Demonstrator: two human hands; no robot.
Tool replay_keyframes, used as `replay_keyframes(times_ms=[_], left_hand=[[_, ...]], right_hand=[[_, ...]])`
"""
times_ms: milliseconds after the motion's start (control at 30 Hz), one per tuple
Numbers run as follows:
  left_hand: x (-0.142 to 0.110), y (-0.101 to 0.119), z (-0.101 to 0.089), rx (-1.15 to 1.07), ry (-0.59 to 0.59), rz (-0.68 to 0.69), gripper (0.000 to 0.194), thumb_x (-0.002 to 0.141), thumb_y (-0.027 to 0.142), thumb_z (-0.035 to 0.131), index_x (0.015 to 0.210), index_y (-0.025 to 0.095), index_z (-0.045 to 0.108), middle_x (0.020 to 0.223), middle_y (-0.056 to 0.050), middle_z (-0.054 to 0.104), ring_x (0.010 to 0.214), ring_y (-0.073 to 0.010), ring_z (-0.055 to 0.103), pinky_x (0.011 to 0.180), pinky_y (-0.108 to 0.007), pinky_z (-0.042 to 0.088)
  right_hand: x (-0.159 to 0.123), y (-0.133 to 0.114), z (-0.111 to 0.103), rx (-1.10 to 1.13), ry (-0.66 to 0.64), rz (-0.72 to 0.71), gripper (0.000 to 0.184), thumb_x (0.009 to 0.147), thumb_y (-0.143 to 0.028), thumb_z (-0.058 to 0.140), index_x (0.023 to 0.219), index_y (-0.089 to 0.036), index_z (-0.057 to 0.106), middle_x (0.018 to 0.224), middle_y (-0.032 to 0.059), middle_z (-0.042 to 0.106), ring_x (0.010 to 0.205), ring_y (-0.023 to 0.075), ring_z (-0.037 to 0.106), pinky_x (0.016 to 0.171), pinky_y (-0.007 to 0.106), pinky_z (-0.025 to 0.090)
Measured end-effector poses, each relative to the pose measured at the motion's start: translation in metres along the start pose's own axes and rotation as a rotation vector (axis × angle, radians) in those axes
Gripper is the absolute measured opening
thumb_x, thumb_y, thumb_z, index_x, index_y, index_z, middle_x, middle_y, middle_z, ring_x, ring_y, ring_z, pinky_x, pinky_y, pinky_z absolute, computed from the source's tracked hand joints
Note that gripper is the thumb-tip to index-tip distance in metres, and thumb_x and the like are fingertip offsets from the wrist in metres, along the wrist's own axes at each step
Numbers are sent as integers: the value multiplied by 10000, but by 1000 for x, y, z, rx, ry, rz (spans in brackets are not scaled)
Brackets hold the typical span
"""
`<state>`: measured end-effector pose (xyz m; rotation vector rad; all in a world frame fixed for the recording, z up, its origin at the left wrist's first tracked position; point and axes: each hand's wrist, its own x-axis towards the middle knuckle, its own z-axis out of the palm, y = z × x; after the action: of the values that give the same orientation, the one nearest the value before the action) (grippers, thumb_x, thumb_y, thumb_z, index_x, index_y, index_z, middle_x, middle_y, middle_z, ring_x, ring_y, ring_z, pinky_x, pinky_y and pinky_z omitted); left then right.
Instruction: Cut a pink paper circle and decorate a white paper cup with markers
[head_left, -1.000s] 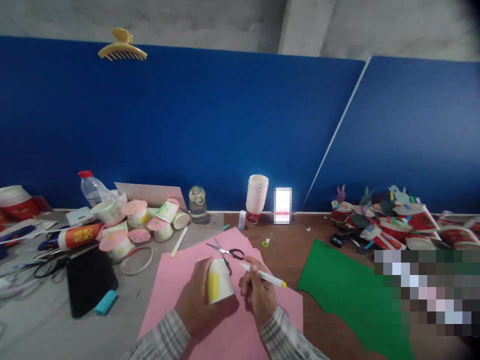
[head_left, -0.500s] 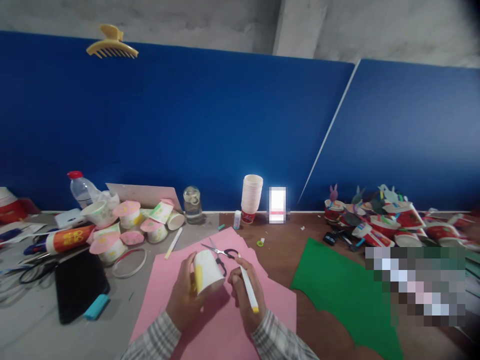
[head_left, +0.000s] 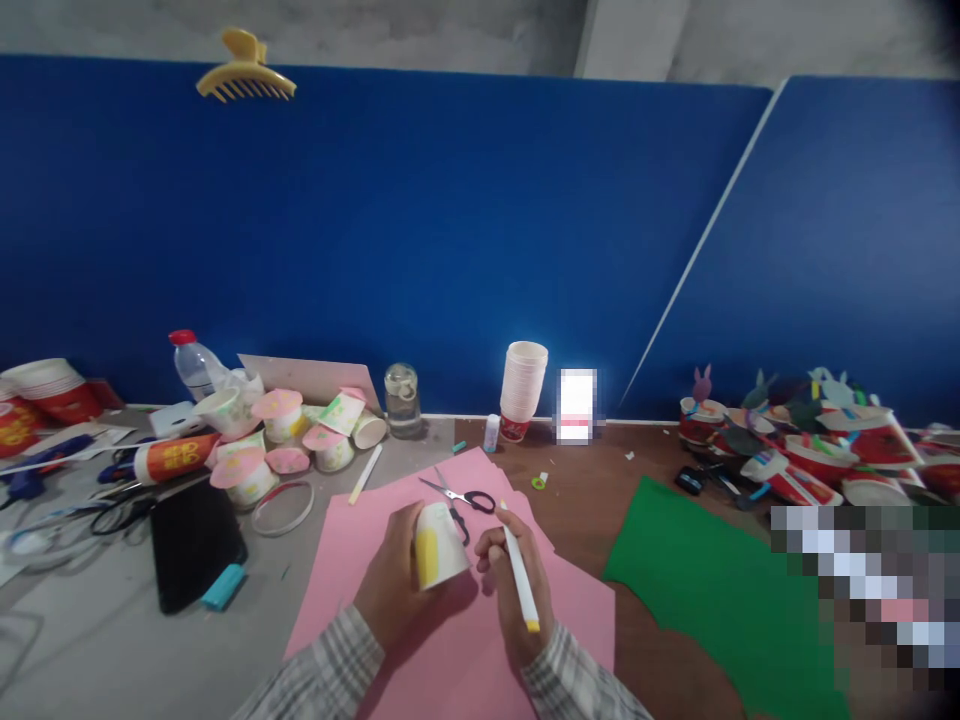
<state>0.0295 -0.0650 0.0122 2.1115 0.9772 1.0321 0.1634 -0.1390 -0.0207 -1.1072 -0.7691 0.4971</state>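
My left hand (head_left: 394,575) is wrapped round a white paper cup (head_left: 448,552), which lies tilted and carries a yellow coloured patch on its side. In my right hand (head_left: 517,575) is a white marker (head_left: 521,580) with a yellow end, gripped like a pen close to the cup but apart from it. Under both hands lies pink paper (head_left: 420,665). Black-handled scissors (head_left: 469,498) rest on that paper just beyond the cup, their blades pointing left. The marker's cap (head_left: 354,495) end of a second white pen lies at the paper's left edge.
Decorated paper cups (head_left: 330,448), a black tablet-like slab (head_left: 196,545) and a turquoise block (head_left: 223,587) lie left. A glass jar (head_left: 405,405), glue stick (head_left: 491,433) and cup stack (head_left: 523,385) stand at the back. Green paper (head_left: 697,570) and red cups (head_left: 825,455) are on the right.
The view has swung slightly left, so things appear farther right. The cup has turned a little in my left hand, with more of its yellow patch showing. My right hand still holds the marker.
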Motion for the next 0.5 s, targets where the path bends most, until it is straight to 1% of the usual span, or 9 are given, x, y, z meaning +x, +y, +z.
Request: replay_keyframes(times_ms=[67, 167, 233, 300, 400, 467, 500], left_hand=[[-1, -1, 1, 14, -13, 37, 699, 422, 239, 763, 1056, 253, 469, 991, -50, 589, 880, -310, 578, 725, -452, 544], [-2, 1, 2, 21, 10, 52, 653, 451, 269, 756, 1045, 255, 484, 963, -41, 599, 828, -291, 593, 658, -422, 560], [-2, 4, 2, 21, 6, 72, 642, 469, 281, 754, 1050, 266, 482, 960, -34, 601, 818, -282, 595, 645, -410, 563], [-2, 5, 2, 25, -15, 112, 652, 483, 297, 759, 1067, 267, 470, 962, -34, 600, 829, -278, 591, 671, -410, 560], [-3, 1, 2, 51, -38, 138, 680, 519, 343, 758, 1108, 241, 434, 965, -59, 591, 870, -287, 578, 719, -420, 553], [-3, -3, 3, 64, -55, 139, 702, 544, 368, 746, 1140, 224, 403, 981, -84, 583, 897, -301, 571, 742, -440, 549], [-4, -5, 3, 68, -62, 142, 721, 548, 376, 743, 1156, 221, 386, 997, -97, 578, 913, -310, 566, 754, -455, 546]], right_hand=[[0, -2, 0, -49, -26, -32, 335, 770, -317, 505, 1099, -268, 547, 638, -5, 638, 517, 206, 587, 377, 263, 469], [-1, -11, -1, -102, -37, -110, 337, 802, -363, 470, 1115, -256, 536, 650, 9, 646, 592, 222, 599, 524, 331, 520], [-1, -17, -2, -90, -56, -137, 337, 804, -400, 468, 1096, -254, 551, 626, 8, 641, 600, 224, 598, 556, 342, 524], [-1, -20, -4, -50, -108, -121, 343, 792, -444, 471, 1037, -240, 598, 596, 9, 627, 530, 213, 584, 473, 313, 514], [-4, -18, -7, 46, -194, -7, 357, 776, -474, 477, 891, -200, 675, 541, 11, 609, 365, 166, 512, 298, 244, 422], [-6, -15, -7, 108, -215, 92, 328, 762, -458, 511, 804, -187, 690, 468, -3, 593, 300, 137, 461, 251, 210, 361], [-7, -13, -6, 127, -213, 126, 302, 751, -446, 537, 775, -185, 688, 431, -13, 582, 287, 130, 450, 247, 200, 350]])
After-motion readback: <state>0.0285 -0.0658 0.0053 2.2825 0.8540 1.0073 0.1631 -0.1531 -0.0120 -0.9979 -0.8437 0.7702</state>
